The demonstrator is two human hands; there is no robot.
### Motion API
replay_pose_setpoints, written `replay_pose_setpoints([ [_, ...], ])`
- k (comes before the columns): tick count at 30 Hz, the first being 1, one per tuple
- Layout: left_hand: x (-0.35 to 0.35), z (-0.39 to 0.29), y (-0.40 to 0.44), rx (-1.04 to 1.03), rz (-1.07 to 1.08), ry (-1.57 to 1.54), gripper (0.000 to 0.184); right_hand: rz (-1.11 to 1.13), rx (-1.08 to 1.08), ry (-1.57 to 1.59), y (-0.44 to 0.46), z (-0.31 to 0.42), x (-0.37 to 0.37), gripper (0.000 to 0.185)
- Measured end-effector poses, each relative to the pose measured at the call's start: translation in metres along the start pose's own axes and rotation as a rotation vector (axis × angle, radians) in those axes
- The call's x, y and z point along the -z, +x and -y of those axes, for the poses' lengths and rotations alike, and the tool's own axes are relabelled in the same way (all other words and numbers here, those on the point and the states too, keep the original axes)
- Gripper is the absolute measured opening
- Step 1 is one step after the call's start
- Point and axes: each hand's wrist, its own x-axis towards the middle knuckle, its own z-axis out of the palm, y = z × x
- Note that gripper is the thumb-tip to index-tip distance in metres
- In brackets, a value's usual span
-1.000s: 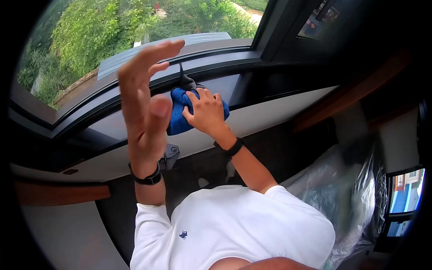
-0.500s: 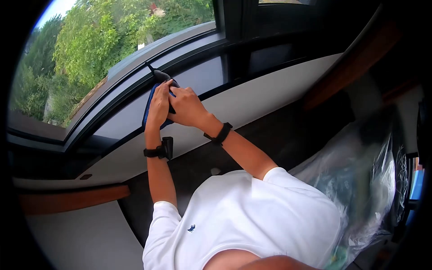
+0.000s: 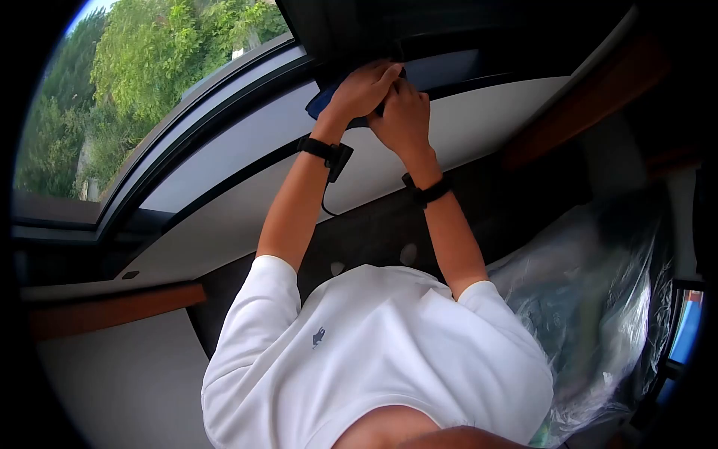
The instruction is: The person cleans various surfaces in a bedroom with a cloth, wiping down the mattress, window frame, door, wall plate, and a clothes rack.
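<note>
Head view: 2 hands (image 3: 363, 91) (image 3: 405, 123) on blue cloth (image 3: 321, 103)

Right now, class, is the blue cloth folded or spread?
Cannot tell: the left hand and right hand hide much of the blue cloth, leaving only parts showing.

White short-sleeved shirt (image 3: 404, 322), small dark chest emblem (image 3: 318, 338); black wristbands (image 3: 431, 193), left one with boxy module (image 3: 339, 162)

Dark blue cloth (image 3: 321, 104), mostly covered, under left hand (image 3: 362, 91)
</note>
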Motion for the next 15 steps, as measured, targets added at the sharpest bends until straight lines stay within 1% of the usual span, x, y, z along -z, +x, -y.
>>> replay_pose_setpoints([
  [2, -0.027, -0.019, 0.022, -0.014, 0.016, -0.019, 0.053, 0.008, -0.007, -0.031, 0.006, -0.033, 0.018, 0.037],
  [3, -0.032, -0.036, 0.035, 0.056, 0.051, -0.036, 0.052, 0.011, 0.002, -0.039, 0.008, -0.046, 0.025, 0.037],
  [4, -0.041, -0.046, 0.045, 0.124, 0.089, -0.054, 0.052, 0.017, -0.047, -0.07, 0.01, -0.056, 0.033, 0.035],
  [5, -0.048, -0.055, 0.051, 0.12, 0.084, -0.065, 0.052, 0.022, -0.096, -0.102, 0.011, -0.064, 0.04, 0.033],
  [6, -0.056, -0.058, 0.059, 0.104, 0.071, -0.077, 0.052, 0.022, -0.092, -0.114, 0.013, -0.071, 0.045, 0.033],
  [7, -0.062, -0.058, 0.064, 0.085, 0.061, -0.088, 0.052, 0.091, -0.155, -0.092, 0.016, -0.076, 0.05, 0.033],
  [8, -0.064, -0.055, 0.069, 0.069, 0.062, -0.101, 0.052, 0.157, -0.221, -0.074, 0.018, -0.079, 0.053, 0.032],
  [11, -0.07, -0.053, 0.073, 0.065, 0.117, -0.173, 0.052, 0.085, -0.191, -0.189, 0.016, -0.082, 0.045, 0.035],
  [13, -0.068, -0.049, 0.066, 0.023, 0.013, -0.286, 0.048, 0.101, -0.216, -0.232, 0.019, -0.072, 0.046, 0.036],
  [15, -0.063, -0.047, 0.054, 0.006, 0.007, -0.313, 0.047, 0.12, -0.247, -0.269, 0.019, -0.06, 0.044, 0.037],
])
